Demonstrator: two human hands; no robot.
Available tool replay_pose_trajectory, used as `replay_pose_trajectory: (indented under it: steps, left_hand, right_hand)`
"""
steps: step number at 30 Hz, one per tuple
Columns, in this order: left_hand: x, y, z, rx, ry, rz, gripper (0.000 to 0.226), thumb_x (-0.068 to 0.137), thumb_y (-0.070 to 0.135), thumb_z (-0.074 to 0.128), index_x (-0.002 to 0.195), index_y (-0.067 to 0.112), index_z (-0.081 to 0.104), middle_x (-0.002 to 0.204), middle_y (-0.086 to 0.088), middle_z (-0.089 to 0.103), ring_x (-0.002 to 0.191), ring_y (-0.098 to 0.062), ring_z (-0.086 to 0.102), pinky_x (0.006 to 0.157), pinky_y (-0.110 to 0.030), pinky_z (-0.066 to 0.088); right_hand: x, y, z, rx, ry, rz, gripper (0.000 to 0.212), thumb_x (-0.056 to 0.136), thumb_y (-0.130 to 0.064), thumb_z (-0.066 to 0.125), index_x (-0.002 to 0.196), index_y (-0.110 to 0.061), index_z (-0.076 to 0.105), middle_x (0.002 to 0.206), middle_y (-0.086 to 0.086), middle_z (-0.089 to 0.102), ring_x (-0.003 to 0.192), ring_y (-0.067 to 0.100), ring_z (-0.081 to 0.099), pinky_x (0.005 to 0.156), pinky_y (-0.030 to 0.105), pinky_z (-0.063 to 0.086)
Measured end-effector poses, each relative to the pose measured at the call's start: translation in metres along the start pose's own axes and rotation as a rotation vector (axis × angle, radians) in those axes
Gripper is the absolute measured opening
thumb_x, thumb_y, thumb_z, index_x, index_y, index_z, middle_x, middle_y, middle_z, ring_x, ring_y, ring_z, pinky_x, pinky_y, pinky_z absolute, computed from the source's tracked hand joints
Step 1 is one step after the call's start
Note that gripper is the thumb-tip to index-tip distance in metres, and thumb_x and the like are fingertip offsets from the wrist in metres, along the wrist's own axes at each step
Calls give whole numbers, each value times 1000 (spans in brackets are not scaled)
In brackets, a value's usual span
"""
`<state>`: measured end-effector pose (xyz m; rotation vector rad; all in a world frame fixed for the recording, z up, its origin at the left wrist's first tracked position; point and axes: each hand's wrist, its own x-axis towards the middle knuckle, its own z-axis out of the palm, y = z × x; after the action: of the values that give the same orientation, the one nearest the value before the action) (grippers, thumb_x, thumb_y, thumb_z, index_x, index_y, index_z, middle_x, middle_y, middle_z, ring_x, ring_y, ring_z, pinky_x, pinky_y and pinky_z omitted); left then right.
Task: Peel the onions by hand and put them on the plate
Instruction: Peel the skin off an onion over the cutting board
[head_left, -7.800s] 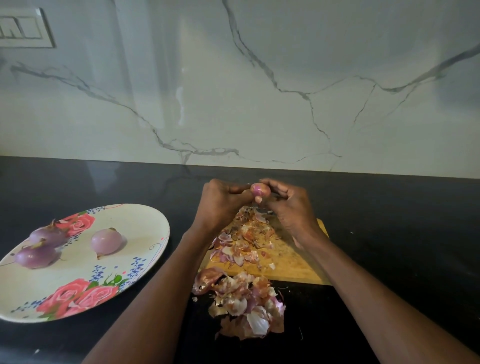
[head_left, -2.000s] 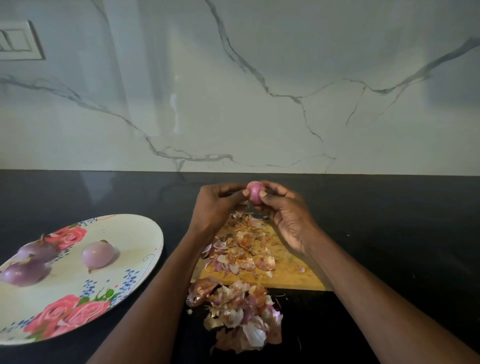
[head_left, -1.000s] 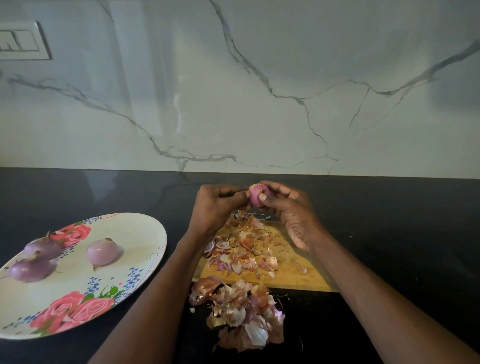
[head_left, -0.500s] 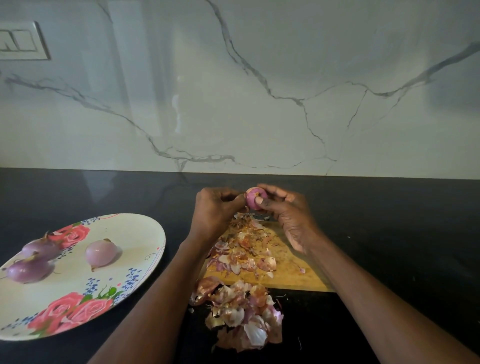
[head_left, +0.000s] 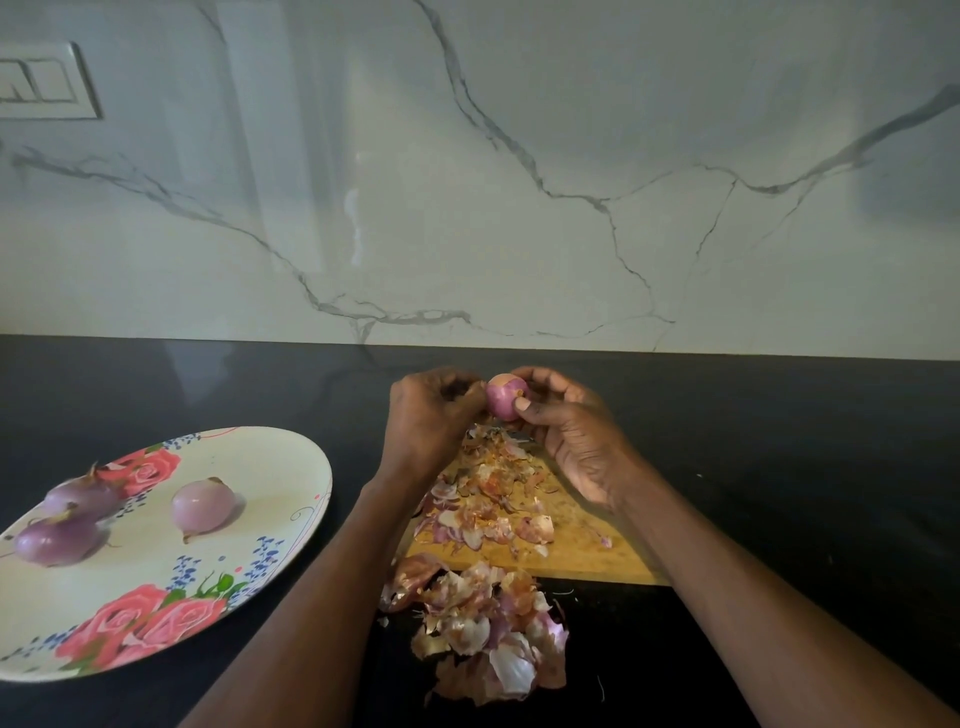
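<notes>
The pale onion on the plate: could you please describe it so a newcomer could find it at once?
On the black counter, left, lies a flowered plate with three onions. The pale onion sits alone toward the middle, lighter and pinker than the two purple onions by the left edge.

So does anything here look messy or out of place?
Only the onion skins: a heap has spilled off the wooden cutting board onto the black counter. Otherwise tidy: three peeled onions lie on the floral plate.
</notes>
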<state>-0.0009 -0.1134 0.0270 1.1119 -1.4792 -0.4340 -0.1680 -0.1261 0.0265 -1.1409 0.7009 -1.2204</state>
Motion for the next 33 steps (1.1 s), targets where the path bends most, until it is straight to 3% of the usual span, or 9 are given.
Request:
replay_pose_trajectory:
  steps: [5,7,9,12,16,20,24,29,33]
  left_hand:
    - [3,-8,0,82,55,-25,12,93,6,66,86,9,77,71,-2,73,63,-14,71,65,-38,62]
    - [4,-11,-1,84,30,-58,19,93,3,64,110,6,74,77,-4,75,68,-16,73,69,-33,62]
    - [5,-12,-1,106,-25,-59,36,94,2,62,129,9,66,97,-7,77,82,-17,73,77,-24,60]
    - [7,-5,-1,110,-70,-22,29,94,6,61,121,10,72,116,-2,73,97,-6,67,87,-19,54]
    - [8,-3,0,-139,-142,-109,24,91,18,72,114,11,75,102,0,78,91,-14,74,87,-39,60]
    - [7,-4,0,-207,-179,-130,27,90,12,73,115,4,73,100,-6,78,89,-21,76,84,-39,62]
    - [6,-2,0,-247,-179,-101,19,87,12,73,105,16,75,95,-4,78,86,-21,76,80,-34,62]
    - [2,0,-1,-144,-161,-34,26,87,15,74,112,9,74,98,-5,78,84,-14,76,76,-28,61]
    - [-1,0,0,10,-101,85,29,88,21,76,114,9,74,92,6,77,77,-12,75,71,-34,63]
  right_hand:
    - [1,-2,0,110,-21,21,35,91,14,53,121,-2,63,116,20,69,84,23,73,68,25,60]
    - [1,-3,-1,142,-27,26,34,92,14,50,120,0,62,119,22,67,86,25,74,70,26,61]
    - [1,-2,-2,139,-21,28,31,93,14,50,117,0,63,117,22,68,86,25,74,71,27,62]
    - [2,-1,-2,80,15,14,29,91,11,56,113,-4,67,109,19,71,79,21,73,71,27,61]
    - [4,0,-5,27,83,-25,33,83,9,68,111,-9,70,104,12,76,91,24,70,71,29,58]
    - [4,3,-5,-60,115,-36,36,78,5,75,113,-7,71,108,15,75,109,41,68,80,43,57]
    - [5,3,-5,-113,109,-54,35,79,2,76,113,-9,73,110,12,76,113,38,67,88,47,56]
    - [6,5,-5,-179,100,-69,41,82,-3,77,122,-11,71,115,8,75,109,31,70,83,36,61]
    - [9,8,-4,-253,104,-98,43,82,-5,79,123,-15,71,124,7,71,113,27,69,93,44,59]
